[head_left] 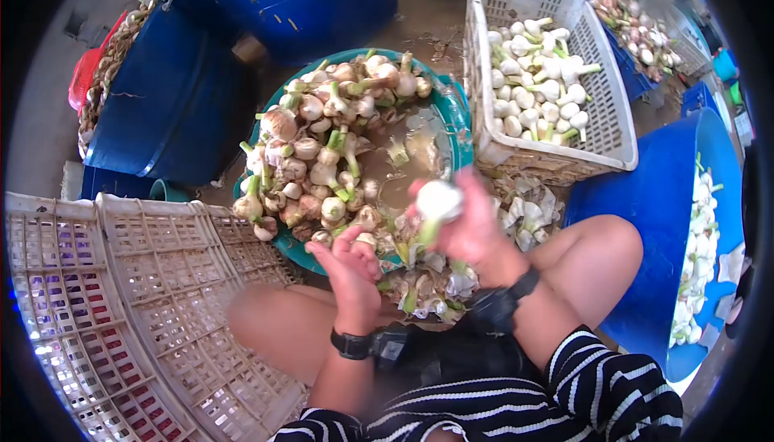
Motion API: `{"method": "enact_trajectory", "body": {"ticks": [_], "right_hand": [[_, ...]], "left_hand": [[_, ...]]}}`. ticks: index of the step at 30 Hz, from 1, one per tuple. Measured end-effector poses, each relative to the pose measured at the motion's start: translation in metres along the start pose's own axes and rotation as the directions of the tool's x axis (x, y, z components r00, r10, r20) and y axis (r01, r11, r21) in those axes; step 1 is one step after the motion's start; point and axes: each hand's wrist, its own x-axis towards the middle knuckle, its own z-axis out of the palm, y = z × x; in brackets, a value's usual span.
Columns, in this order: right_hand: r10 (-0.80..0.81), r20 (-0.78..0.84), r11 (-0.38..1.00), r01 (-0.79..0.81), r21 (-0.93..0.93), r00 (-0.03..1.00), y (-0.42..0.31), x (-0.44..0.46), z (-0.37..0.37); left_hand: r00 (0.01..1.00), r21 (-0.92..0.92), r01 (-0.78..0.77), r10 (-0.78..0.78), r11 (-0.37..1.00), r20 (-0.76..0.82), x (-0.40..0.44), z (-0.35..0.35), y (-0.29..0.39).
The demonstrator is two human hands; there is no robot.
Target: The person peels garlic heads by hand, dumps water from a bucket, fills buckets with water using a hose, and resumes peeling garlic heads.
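Observation:
A peeled white garlic bulb (439, 199) with a green stem is in my right hand (476, 228), over the near right part of a green tub (461, 124). The fingers are closed around the bulb, slightly blurred. My left hand (352, 269) is at the tub's near rim, palm turned up, thumb stretched out and fingers loosely curled. No object shows in it. Unpeeled garlic bulbs (306, 149) with cut green stems are heaped in the left of the tub, and murky water (395, 180) lies at the right. Peeled skins (439, 289) are piled between my legs.
A white plastic crate (556, 156) of peeled garlic stands at the back right. Blue barrels (310, 7) stand behind, and a blue tub (637, 208) with garlic is on my right. A slatted white crate (161, 281) is close on my left. More skins (528, 208) lie beside the tub.

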Motion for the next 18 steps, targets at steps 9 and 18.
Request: {"method": "enact_trajectory", "body": {"ticks": [9, 18], "right_hand": [[-0.091, -0.477, 0.745, -0.258, -0.615, 0.874, 0.041, 0.181, -0.098], [-0.239, 0.35, -0.32, 0.267, -0.909, 0.906, 0.032, 0.095, -0.009]], "left_hand": [[0.971, -0.24, 0.098, -0.146, 0.966, -0.191, 0.03, -0.026, -0.017], [0.927, 0.484, -0.242, 0.348, 0.841, -0.142, 0.044, -0.01, -0.006]]}}
